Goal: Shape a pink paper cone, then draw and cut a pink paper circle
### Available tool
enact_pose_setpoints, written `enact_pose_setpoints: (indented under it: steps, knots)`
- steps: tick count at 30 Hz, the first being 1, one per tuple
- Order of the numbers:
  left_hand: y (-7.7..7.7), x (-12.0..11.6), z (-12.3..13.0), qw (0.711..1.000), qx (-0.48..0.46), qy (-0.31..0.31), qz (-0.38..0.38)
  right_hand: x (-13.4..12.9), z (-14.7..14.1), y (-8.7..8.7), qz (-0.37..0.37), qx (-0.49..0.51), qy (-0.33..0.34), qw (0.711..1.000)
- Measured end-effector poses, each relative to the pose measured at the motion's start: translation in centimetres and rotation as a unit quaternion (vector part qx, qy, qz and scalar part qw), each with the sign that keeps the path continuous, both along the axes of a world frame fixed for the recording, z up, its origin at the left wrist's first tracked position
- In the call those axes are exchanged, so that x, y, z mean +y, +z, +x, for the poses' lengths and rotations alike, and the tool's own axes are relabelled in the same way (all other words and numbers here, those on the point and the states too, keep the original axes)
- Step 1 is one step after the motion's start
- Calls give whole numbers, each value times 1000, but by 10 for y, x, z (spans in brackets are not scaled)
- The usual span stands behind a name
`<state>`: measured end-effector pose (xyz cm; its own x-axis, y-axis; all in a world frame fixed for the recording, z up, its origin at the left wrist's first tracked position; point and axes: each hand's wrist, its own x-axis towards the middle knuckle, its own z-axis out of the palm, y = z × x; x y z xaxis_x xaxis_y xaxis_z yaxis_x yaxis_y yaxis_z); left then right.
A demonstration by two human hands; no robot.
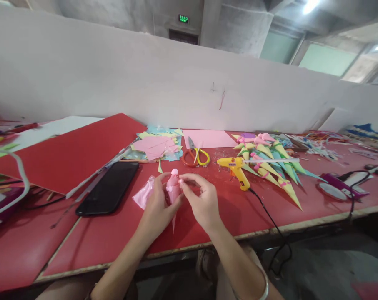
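So the pink cone (173,192) is up in the left hand (159,214), left of the glue gun (238,168) and a bit nearer the front edge of the table (113,239). Biggest worry imo: squeeze that thin-looking thing too hard and it could crease, or the little pink bit (181,181) at its side could end up crooked if the pinch slips. Also, the gun's cord (268,214) drops over the front edge, so a snag there might drag the gun around; can't tell if it's hot. Left hand is half curled, thumb and fingers around the cone. Right hand (204,203) is nearly closed at the tips, pinching the bit; can't tell whether that's stuck on. Scissors (189,158) sit just left of the gun, phone (109,189) well left, heap of cones (289,192) just right.
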<state>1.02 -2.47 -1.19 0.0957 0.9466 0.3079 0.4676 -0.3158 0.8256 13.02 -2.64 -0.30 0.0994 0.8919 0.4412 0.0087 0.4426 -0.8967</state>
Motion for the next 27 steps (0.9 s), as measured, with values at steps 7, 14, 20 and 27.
enact_pose_setpoints:
  steps: [7, 14, 20, 27]
  knots:
    - [-8, 2, 1, 1000, -23, -12, -7, -1, 0, 0, 33, -31, -9, 999]
    - [-8, 4, -3, 1000, 6, 19, 22, 0, 2, -1, 28, -69, 12, 997]
    - [-6, 2, -1, 1000, -6, 6, 18, -1, -1, -1, 35, -72, 26, 996]
    - [-6, 2, -1, 999, -46, -19, 7, 0, -3, -3, 27, -69, 19, 997]
